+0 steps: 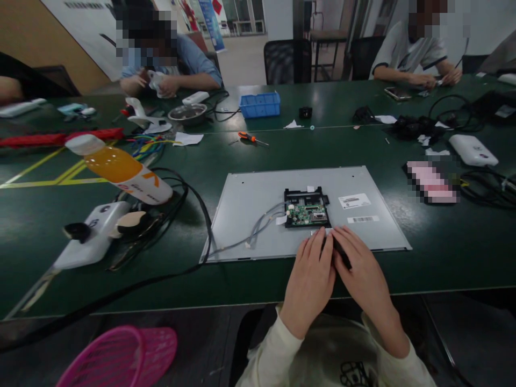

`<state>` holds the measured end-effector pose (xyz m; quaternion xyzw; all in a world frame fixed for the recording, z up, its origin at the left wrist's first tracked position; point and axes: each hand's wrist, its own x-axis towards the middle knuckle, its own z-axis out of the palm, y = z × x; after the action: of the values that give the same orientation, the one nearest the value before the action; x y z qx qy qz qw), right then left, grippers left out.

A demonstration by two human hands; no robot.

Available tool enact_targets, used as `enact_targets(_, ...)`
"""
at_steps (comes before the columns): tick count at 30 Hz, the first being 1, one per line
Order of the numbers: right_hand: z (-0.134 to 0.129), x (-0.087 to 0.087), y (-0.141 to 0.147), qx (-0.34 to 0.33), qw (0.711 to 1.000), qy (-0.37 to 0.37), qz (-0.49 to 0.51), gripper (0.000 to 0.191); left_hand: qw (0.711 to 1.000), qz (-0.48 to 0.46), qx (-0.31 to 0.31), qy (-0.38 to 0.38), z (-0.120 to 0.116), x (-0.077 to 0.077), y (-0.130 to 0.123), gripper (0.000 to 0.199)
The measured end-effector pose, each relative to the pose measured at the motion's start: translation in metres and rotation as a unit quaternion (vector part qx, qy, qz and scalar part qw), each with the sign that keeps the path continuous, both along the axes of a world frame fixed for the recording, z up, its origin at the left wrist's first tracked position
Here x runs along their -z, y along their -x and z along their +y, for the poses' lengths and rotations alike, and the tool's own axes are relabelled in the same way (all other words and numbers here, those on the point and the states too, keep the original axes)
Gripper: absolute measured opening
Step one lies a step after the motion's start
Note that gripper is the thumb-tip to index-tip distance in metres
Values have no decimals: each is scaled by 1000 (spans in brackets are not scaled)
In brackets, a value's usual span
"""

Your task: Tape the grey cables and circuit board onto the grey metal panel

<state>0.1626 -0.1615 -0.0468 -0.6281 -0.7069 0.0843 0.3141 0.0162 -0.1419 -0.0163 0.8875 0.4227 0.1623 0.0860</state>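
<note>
A flat grey panel (pixel 258 199) lies on the green table, with a green circuit board (pixel 307 213) in a black frame on it. Grey cables (pixel 261 224) run from the board toward the panel's left edge. Both hands are together at the panel's near edge, just below the board. My left hand (pixel 312 277) and my right hand (pixel 360 269) have their fingers closed around a small dark object (pixel 342 253), mostly covered by them. What exactly it is cannot be made out.
A tilted orange drink bottle (pixel 121 169), a white power strip (pixel 94 234) and black cables are on the left. Beyond the panel are an orange screwdriver (pixel 252 138) and a blue basket (pixel 260 105). A pink phone (pixel 431 181) lies right. People sit across the table (pixel 226 156).
</note>
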Motion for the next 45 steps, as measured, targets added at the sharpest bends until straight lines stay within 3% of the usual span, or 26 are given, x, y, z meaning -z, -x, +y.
enact_targets(24, 0, -3, 7, -17, 1000, 15, -16, 50, 997, 67, -17, -19, -2, -2, 6, 57)
enact_targets(35, 6, -9, 7, -16, 1000, 26, -3, 50, 998, 42, -26, 33, 5, -7, 9, 66)
enact_targets(45, 5, -6, 9, -7, 1000, 15, -7, 49, 999, 12, -22, 35, 4, -4, 8, 64)
